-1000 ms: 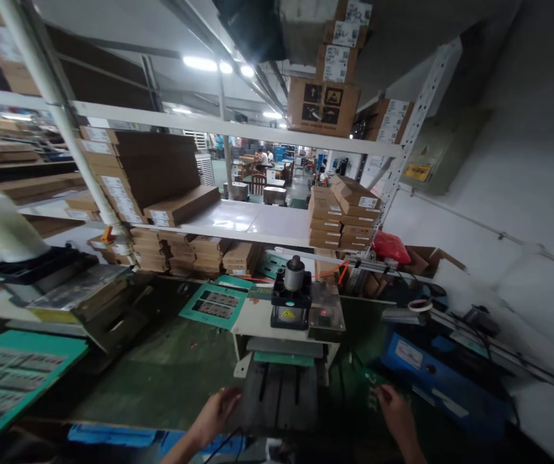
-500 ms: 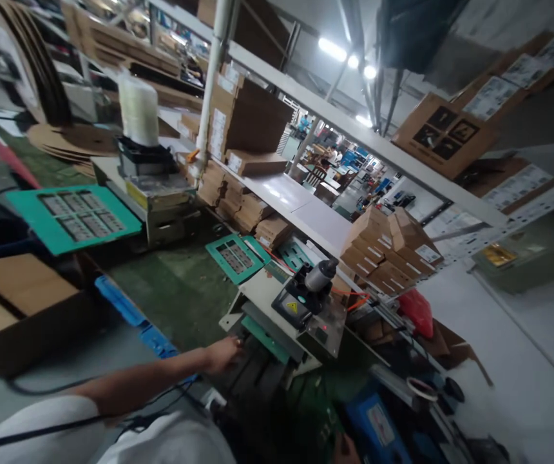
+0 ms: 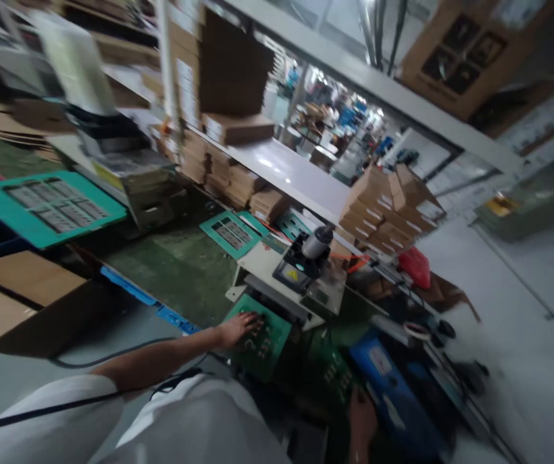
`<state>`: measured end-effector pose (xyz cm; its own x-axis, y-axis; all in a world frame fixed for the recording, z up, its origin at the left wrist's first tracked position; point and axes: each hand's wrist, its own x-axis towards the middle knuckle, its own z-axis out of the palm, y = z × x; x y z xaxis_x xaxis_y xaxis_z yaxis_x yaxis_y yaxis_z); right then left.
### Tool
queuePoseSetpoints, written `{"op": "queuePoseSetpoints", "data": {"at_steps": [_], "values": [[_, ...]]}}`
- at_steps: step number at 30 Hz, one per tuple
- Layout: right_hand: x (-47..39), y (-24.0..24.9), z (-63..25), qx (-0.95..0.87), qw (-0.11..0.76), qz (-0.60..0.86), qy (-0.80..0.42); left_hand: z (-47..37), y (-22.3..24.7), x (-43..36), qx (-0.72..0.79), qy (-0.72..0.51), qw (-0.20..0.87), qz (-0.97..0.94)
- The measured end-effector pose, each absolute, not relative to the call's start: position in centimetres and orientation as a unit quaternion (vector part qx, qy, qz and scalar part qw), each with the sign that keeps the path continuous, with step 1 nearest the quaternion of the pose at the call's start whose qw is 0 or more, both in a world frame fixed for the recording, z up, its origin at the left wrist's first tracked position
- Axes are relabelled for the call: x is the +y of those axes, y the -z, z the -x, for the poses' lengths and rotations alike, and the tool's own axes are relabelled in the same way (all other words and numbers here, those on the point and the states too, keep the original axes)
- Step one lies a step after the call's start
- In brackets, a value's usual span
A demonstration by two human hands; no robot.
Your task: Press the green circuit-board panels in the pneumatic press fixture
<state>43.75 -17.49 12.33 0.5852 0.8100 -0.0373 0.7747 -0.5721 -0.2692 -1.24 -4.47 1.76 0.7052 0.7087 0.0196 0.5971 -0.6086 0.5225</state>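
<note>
A green board with several small light parts juts out from under a beige machine that has a dark motor unit on top. My left hand lies over the board's upper left part, fingers spread on it. At the lower right, my right hand is at the lower edge of a second green panel that also bears light parts; its fingers are dim and blurred, so their grip cannot be made out.
A blue box-like device stands right of my right hand. Teal frames lie behind the machine and at the left. An open cardboard box is at the lower left. Cartons sit on the shelf behind.
The green board has come out from under the machine, and my left hand is now on it. My right hand and the second panel show more fully. The camera view has shifted.
</note>
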Motion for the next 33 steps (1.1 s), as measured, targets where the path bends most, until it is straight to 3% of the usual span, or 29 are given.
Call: {"op": "queuePoseSetpoints", "data": {"at_steps": [4,10,14,18,26,30,33], "values": [[-16.0,-16.2,-40.9,-0.360,0.048,0.928,-0.079,-0.3,0.2,-3.1,0.355,-0.104,0.255,-0.893],[-15.1,-13.3,-44.5,-0.298,-0.008,0.950,-0.094,-2.7,2.9,-2.3,0.329,-0.090,0.248,-0.907],[-14.6,-11.3,-44.7,-0.298,-0.021,0.948,-0.108,-2.5,1.6,-2.7,0.304,-0.097,0.240,-0.917],[-13.4,-10.3,-44.3,-0.301,-0.035,0.946,-0.119,-3.1,0.3,-1.7,0.310,-0.026,0.251,-0.917],[-13.1,-11.4,-43.5,-0.308,-0.052,0.945,-0.095,-4.4,-1.0,-1.0,0.294,0.072,0.207,-0.930],[-13.3,-12.6,-43.0,-0.317,-0.027,0.946,-0.061,-4.8,-2.6,-0.9,0.303,0.095,0.220,-0.922],[-13.3,-12.9,-41.2,-0.340,0.012,0.940,-0.017,-1.7,-4.1,-0.1,0.307,0.039,0.223,-0.924]]}}
